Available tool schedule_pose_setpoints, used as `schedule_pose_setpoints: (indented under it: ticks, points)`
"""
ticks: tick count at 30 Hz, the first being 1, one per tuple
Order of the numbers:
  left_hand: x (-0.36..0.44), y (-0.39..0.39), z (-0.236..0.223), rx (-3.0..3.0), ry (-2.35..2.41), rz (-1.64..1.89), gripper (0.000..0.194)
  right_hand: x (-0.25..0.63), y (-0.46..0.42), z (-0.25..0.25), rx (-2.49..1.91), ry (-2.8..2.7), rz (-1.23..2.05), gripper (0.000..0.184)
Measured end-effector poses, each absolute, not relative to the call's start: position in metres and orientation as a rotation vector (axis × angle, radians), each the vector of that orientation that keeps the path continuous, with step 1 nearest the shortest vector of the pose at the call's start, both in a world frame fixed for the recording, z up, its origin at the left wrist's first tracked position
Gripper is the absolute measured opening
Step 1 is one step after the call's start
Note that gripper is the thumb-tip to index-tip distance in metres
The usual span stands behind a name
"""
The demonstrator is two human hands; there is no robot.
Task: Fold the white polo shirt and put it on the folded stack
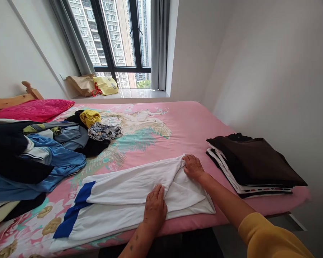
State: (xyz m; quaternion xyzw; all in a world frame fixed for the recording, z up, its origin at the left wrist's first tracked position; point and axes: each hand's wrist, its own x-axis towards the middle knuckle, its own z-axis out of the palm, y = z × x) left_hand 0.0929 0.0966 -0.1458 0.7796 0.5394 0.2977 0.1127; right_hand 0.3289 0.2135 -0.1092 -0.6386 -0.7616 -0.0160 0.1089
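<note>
A white shirt [118, 195] with a blue band [76, 206] at its left end lies lengthwise along the near side of the bed, its long sides turned in and some creases toward the right. My left hand [154, 204] rests palm down on the middle of the cloth, fingers stretched out and close together. At the far right corner of the shirt, my right hand [193, 166] has its fingers bent over the edge, closed on the fabric; its thumb is hidden from view.
Folded dark and white clothes are stacked [258, 165] at the bed's right end. A loose heap of clothes [61, 143] covers the left, near a red pillow [40, 109]. The bed has a pink patterned sheet [183, 122]. Paper bags [82, 84] stand on the windowsill.
</note>
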Motion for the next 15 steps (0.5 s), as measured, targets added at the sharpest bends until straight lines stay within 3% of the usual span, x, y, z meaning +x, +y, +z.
schedule_pose_setpoints:
  ticks: [5, 11, 15]
  points:
    - [0.074, 0.102, -0.135, 2.216, 1.518, 0.947, 0.040, 0.340, 0.228, -0.100, -1.875, -2.237, -0.028, 0.023]
    - [0.060, 0.091, -0.123, 2.344, 1.367, 0.698, 0.037, 0.361, 0.237, -0.092, -2.036, -2.041, 0.132, 0.025]
    - [0.059, 0.096, -0.122, 2.309, 1.436, 0.771, 0.031, 0.358, 0.247, -0.093, -2.209, -1.811, 0.376, 0.036]
